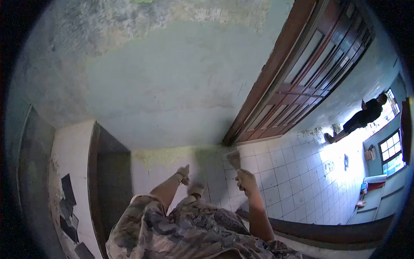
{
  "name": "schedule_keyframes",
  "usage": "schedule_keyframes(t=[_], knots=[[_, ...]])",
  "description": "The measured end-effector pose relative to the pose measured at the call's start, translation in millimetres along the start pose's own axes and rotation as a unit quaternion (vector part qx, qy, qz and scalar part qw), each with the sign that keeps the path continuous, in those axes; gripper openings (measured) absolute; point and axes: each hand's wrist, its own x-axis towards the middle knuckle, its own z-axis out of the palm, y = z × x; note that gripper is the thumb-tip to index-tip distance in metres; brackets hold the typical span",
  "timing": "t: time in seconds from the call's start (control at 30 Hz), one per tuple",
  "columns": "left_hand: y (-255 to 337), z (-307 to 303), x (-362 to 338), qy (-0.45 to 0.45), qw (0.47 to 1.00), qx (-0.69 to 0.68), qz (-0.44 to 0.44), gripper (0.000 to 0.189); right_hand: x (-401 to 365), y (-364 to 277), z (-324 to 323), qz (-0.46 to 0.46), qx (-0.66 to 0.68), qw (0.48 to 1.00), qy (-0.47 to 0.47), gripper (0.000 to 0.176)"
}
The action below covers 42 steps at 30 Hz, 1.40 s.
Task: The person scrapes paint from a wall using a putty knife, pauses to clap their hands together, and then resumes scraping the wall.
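Observation:
My right hand [246,181] is closed around the handle of a scraper [234,159], its flat, wide blade angled up and to the left above the tiled floor. My left hand [184,172] hangs lower left of the blade, in front of my body, with a band at the wrist. At least one of its fingers stretches out, and nothing shows in it. Before me rises a pale green wall [168,82], its paint worn to grey, mottled patches higher up. Greenish flakes [161,156] lie along its foot.
A brown wooden door [289,103] in its frame stands right of the wall. Beyond it, white floor tiles [297,172] run toward a person in dark clothes [366,114] and a barred window [391,149]. At left are a doorway edge [93,172] and dark tile pieces [68,190].

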Motion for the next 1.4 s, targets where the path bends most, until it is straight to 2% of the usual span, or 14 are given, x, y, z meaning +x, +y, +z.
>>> schedule_keyframes(t=[0.03, 0.07, 0.17, 0.27, 0.43, 0.5, 0.6, 0.8, 0.83, 0.9, 1.03, 1.17, 1.3, 1.4], knots=[[-20.2, 14.8, 33.2, 0.143, 0.927, 0.293, 0.186, 0.034, -12.4, 1.0, -4.0, -0.018, 0.023, 1.000, 0.005, 0.039], [-17.3, 13.7, 8.4, 0.143, 0.928, 0.291, 0.183, 0.034, -23.7, 3.5, -7.4, -0.031, 0.017, 0.999, 0.020, 0.042], [24.4, -11.6, -78.6, -0.051, 0.994, -0.032, 0.096, 0.047, -54.8, 19.6, -22.6, -0.040, 0.038, 0.998, 0.014, 0.045], [20.6, -14.3, -103.9, -0.053, 0.787, 0.562, 0.249, 0.052, -88.1, 44.8, -30.8, -0.053, -0.039, 0.995, 0.072, 0.043], [139.1, -42.6, -156.6, 0.102, 0.836, 0.481, 0.244, 0.042, -107.6, 62.9, -31.5, -0.476, -0.291, 0.812, 0.171, 0.040], [186.7, -53.2, -191.8, 0.155, 0.843, 0.451, 0.248, 0.038, -178.0, 5.9, 0.2, -0.323, -0.163, 0.930, 0.067, 0.038], [233.9, -63.8, -248.2, 0.256, 0.816, 0.445, 0.266, 0.026, -227.5, -7.5, 42.2, -0.415, -0.147, 0.898, -0.003, 0.037], [231.1, -93.1, -293.0, 0.303, 0.746, 0.531, 0.264, 0.024, -178.6, 19.0, 89.6, -0.751, -0.238, 0.611, -0.082, 0.037], [224.9, -97.9, -293.2, 0.299, 0.747, 0.539, 0.251, 0.023, -168.9, 11.7, 89.2, -0.752, -0.239, 0.608, -0.085, 0.037], [189.1, -124.9, -194.7, 0.321, 0.711, 0.541, 0.313, 0.023, -158.7, 1.4, 95.7, -0.503, -0.250, 0.827, 0.007, 0.034], [172.6, -136.7, -273.8, 0.276, 0.771, 0.542, 0.191, 0.022, -207.7, -2.8, 136.4, -0.714, -0.229, 0.631, -0.201, 0.034], [144.4, -172.8, -240.1, 0.260, 0.786, 0.535, 0.168, 0.030, -182.7, -4.8, 178.5, -0.670, -0.324, 0.648, -0.162, 0.009], [101.2, -201.9, -225.8, 0.247, 0.792, 0.505, 0.236, 0.026, -129.6, -10.3, 205.4, -0.562, -0.351, 0.747, -0.052, 0.015], [75.6, -202.8, -201.0, 0.189, 0.810, 0.539, 0.135, 0.028, -189.1, -21.5, 245.8, -0.609, -0.338, 0.705, -0.135, 0.029]])
